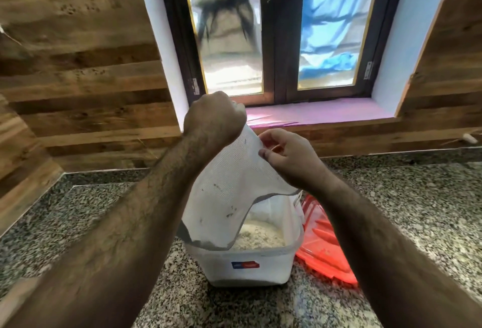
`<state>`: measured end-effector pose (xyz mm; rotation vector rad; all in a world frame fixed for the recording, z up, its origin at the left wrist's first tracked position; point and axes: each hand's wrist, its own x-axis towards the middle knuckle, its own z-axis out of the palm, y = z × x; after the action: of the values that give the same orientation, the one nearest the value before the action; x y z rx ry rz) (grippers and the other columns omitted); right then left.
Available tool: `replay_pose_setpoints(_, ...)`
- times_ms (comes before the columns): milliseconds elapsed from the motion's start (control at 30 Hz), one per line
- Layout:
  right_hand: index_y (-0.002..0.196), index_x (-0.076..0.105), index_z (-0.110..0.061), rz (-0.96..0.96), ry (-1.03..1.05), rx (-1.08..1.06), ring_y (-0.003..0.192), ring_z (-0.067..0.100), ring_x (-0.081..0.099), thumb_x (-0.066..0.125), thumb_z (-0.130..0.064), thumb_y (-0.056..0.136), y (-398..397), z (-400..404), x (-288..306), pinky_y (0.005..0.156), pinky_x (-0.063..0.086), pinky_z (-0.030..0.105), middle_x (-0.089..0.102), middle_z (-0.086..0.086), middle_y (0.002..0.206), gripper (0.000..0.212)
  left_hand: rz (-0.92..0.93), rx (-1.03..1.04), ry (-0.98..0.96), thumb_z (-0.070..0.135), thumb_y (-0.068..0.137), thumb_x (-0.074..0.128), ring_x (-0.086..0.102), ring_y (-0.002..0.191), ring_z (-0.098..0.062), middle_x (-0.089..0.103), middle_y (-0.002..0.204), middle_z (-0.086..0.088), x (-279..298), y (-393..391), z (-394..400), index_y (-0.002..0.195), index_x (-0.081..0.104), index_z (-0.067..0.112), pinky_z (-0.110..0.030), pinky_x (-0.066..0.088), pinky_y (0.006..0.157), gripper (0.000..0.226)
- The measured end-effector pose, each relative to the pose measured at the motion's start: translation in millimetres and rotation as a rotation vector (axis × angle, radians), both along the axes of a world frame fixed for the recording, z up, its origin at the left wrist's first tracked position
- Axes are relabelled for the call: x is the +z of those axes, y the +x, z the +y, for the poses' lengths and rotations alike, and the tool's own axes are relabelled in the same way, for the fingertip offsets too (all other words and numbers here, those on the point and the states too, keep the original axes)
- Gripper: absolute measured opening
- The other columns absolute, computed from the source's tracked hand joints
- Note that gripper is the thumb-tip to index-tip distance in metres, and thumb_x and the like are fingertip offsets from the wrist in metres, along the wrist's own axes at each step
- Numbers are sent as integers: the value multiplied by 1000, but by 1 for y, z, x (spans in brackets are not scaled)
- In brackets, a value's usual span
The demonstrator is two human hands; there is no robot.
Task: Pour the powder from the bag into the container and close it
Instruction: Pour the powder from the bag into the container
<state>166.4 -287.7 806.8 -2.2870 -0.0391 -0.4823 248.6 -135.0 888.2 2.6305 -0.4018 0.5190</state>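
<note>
Speckled counter (260, 306) carries the container (245, 265), powder (258, 236) inside, red lid (326, 244) touching its right side. Above, the upended bag (224, 197) hangs mouth-down, its top fisted by the left hand (212, 119), its edge pinched by the right hand (287, 155).

Both hands hold bag (229, 197) upended over powder-filled container (250, 262).
</note>
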Motion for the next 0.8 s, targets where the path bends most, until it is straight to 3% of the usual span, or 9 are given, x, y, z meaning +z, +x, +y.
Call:
replay_pose_setpoints(100, 106, 77, -22, 24, 2, -1, 88, 2, 67, 74, -18, 99, 4, 4, -9, 72, 48, 13, 72, -15, 94, 8, -13, -6, 15, 39, 107, 52, 63, 65, -15, 69, 77, -1, -5, -1, 3, 77, 68, 14, -25, 33, 52, 42)
replay_pose_setpoints(167, 99, 77, -21, 11, 25, -26, 86, 4, 68, 70, -16, 100, 6, 13, -17, 71, 49, 18, 73, -11, 91, 9, -5, -8, 13, 36, 107, 52, 62, 63, -16, 65, 72, -3, -6, -2, 4, 78, 70, 12, -25, 33, 52, 42)
replay_pose_setpoints(233, 99, 73, -19, -59, 218, -74, 88, 10, 66, 62, -26, 107, 8, 21, -20, 72, 49, 27, 72, -7, 95, 15, -11, -8, 20, 33, 107, 52, 59, 62, -15, 62, 70, -2, -6, -2, 4, 77, 69, 12, -25, 33, 52, 40)
replay_pose_setpoints(333, 124, 66, -22, -20, 358, 23, 100, 9, 64, 63, -62, 100, 11, 27, -16, 79, 54, 32, 68, -4, 114, 46, -21, -20, 55, 33, 108, 50, 59, 62, -16, 61, 69, -1, -6, 1, 3, 74, 65, 13, -25, 34, 53, 42)
replay_pose_setpoints(433, 136, 61, -27, 127, 229, 75, 108, 11, 66, 84, -61, 82, 17, 29, -17, 86, 62, 35, 68, -7, 121, 68, 3, -51, 28, 31, 107, 51, 63, 64, -19, 62, 69, -4, -9, 4, 2, 71, 63, 13, -25, 38, 54, 42)
replay_pose_setpoints(533, 118, 68, -20, 63, 222, -31, 99, 17, 69, 85, -46, 87, 27, 25, -20, 85, 65, 44, 71, -1, 107, 43, 55, -108, -38, 35, 110, 52, 62, 66, -18, 60, 70, -5, -13, 4, 2, 74, 64, 11, -27, 42, 58, 45)
replay_pose_setpoints(667, 101, 72, -21, 12, 385, -66, 92, 30, 74, 80, -30, 93, 34, 19, -30, 82, 65, 56, 75, 5, 96, 14, 59, -157, -176, 53, 114, 42, 56, 66, -14, 59, 72, -3, -32, 3, 26, 78, 62, 15, -29, 40, 62, 56)
replay_pose_setpoints(733, 99, 71, -26, 2, 418, -72, 90, 29, 73, 78, -29, 93, 36, 17, -39, 79, 65, 53, 75, 2, 95, 9, 20, -106, -270, 56, 113, 40, 55, 65, -20, 59, 73, -6, -49, 3, 48, 80, 60, 18, -31, 38, 59, 54)
replay_pose_setpoints(800, 99, 69, -28, -6, 431, -60, 84, 21, 68, 77, -27, 96, 38, 15, -45, 71, 59, 41, 73, 0, 94, 9, 11, -33, -335, 55, 114, 41, 53, 67, -17, 59, 76, -2, -68, 3, 74, 86, 57, 22, -30, 35, 58, 46)
